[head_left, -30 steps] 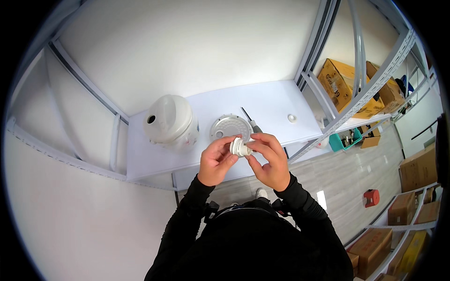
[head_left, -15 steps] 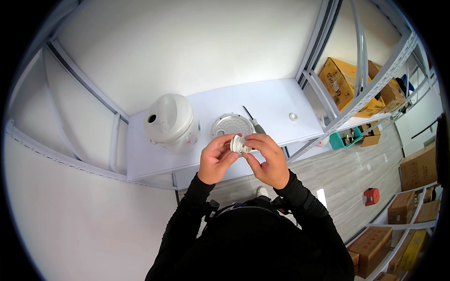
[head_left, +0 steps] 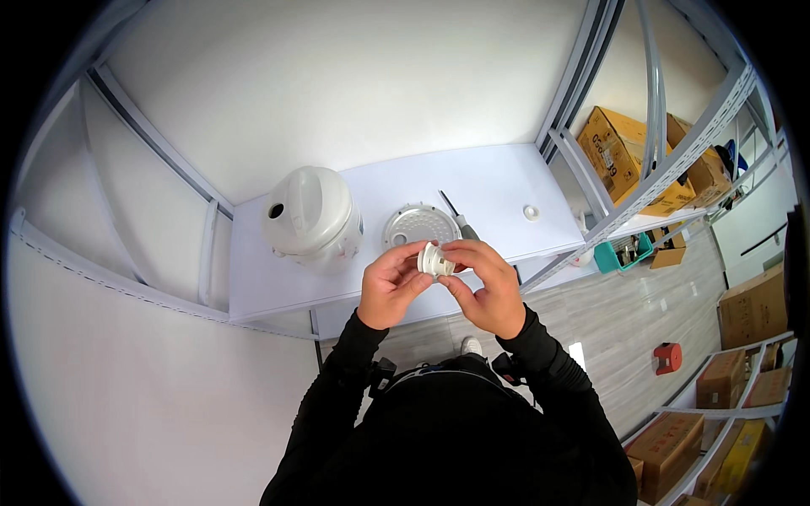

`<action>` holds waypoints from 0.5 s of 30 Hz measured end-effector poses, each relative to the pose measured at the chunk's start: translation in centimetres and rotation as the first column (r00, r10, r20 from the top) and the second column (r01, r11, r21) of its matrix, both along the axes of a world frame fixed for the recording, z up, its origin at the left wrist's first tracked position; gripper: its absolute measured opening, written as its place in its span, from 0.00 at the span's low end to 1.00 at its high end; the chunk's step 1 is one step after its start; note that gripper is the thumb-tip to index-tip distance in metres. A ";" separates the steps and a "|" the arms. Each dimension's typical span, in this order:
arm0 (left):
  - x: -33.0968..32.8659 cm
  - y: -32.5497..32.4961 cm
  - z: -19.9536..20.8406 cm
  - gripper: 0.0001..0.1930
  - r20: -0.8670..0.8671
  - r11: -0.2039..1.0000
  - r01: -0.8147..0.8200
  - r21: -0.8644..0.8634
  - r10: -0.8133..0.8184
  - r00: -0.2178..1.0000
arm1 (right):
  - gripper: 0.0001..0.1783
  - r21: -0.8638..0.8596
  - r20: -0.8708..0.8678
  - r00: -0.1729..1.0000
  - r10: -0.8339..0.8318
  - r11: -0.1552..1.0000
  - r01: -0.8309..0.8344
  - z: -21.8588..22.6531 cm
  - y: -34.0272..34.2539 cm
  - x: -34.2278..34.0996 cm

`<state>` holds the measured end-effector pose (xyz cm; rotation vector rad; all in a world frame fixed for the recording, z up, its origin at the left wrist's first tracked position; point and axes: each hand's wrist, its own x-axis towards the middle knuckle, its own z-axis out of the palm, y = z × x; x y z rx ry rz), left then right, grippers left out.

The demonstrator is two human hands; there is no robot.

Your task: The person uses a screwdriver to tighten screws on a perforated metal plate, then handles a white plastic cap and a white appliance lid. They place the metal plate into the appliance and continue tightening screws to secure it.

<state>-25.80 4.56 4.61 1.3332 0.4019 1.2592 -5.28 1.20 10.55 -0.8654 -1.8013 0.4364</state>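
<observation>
Over the front edge of the white table, both hands grip a small white ridged plastic fitting point(head_left: 434, 261). The fingers and thumb of my left hand point(head_left: 388, 285) pinch its flanged left side. On the narrower, notched end, my right hand point(head_left: 488, 287) closes with thumb and fingertips. Just beyond the hands lies a round light-grey perforated disc point(head_left: 426, 222), partly hidden by them. Beside the disc rests a screwdriver point(head_left: 461, 219) with a grey handle and dark shaft. A large white rounded plastic container point(head_left: 314, 215) with a dark hole in its top stands on the left.
The white table point(head_left: 498, 177) stands against the wall inside a metal frame, with a small white ring point(head_left: 531, 212) at its right. Cardboard boxes point(head_left: 629, 156) and a teal basket point(head_left: 623, 253) are further right. A red stool point(head_left: 667, 358) sits on the floor.
The fitting has turned slightly between my fingers, showing more of its notched end. Both hands keep their grip in nearly the same place.
</observation>
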 end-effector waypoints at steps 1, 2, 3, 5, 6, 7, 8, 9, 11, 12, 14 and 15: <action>0.0 0.0 -0.1 0.26 -0.003 1.000 0.005 0.001 -0.005 1.000 | 0.21 -0.026 -0.019 1.000 0.002 1.000 -0.003 0.0 -0.1 0.0; 0.0 0.0 -0.1 0.26 -0.001 1.000 0.003 0.006 -0.003 1.000 | 0.21 -0.016 -0.010 1.000 0.003 1.000 -0.003 0.0 -0.1 0.0; 0.0 0.0 -0.1 0.26 0.001 1.000 0.001 0.010 -0.001 1.000 | 0.21 -0.006 -0.001 1.000 0.003 1.000 -0.003 0.0 0.0 0.1; 0.1 0.0 0.0 0.26 0.008 1.000 0.002 0.016 -0.002 1.000 | 0.21 0.021 0.020 1.000 -0.003 1.000 0.003 0.0 0.0 0.2; 0.2 0.0 0.0 0.26 0.014 1.000 0.004 0.017 -0.005 1.000 | 0.21 0.037 0.031 0.999 -0.010 0.999 0.009 0.0 0.0 0.2; 0.2 0.0 0.0 0.26 0.020 1.000 0.007 0.018 -0.007 1.000 | 0.21 0.053 0.042 0.999 -0.017 0.998 0.015 0.0 0.0 0.3; 0.2 0.0 0.1 0.26 0.020 1.000 0.010 0.018 -0.010 1.000 | 0.21 0.052 0.036 0.999 -0.019 0.999 0.017 0.0 0.0 0.3; 0.3 0.0 0.2 0.25 0.019 1.000 0.012 0.018 -0.013 1.000 | 0.21 0.050 0.029 0.999 -0.020 0.999 0.019 -0.1 0.0 0.3; 0.3 -0.1 0.3 0.26 0.023 1.000 0.017 0.014 -0.017 1.000 | 0.21 0.063 0.020 0.999 -0.033 0.998 0.032 -0.1 -0.2 0.2; 0.3 -0.1 0.3 0.26 0.028 1.000 0.019 0.010 -0.020 0.999 | 0.21 0.077 0.017 0.999 -0.045 0.996 0.043 0.0 -0.3 0.1; 0.3 -0.2 0.2 0.26 0.028 1.000 0.004 0.013 -0.004 1.000 | 0.21 0.124 0.041 0.996 -0.075 0.990 0.069 0.0 -0.3 0.0; 0.3 -0.1 0.2 0.26 0.022 1.000 -0.014 0.020 0.014 1.000 | 0.21 0.158 0.067 0.993 -0.094 0.984 0.082 -0.1 -0.3 0.0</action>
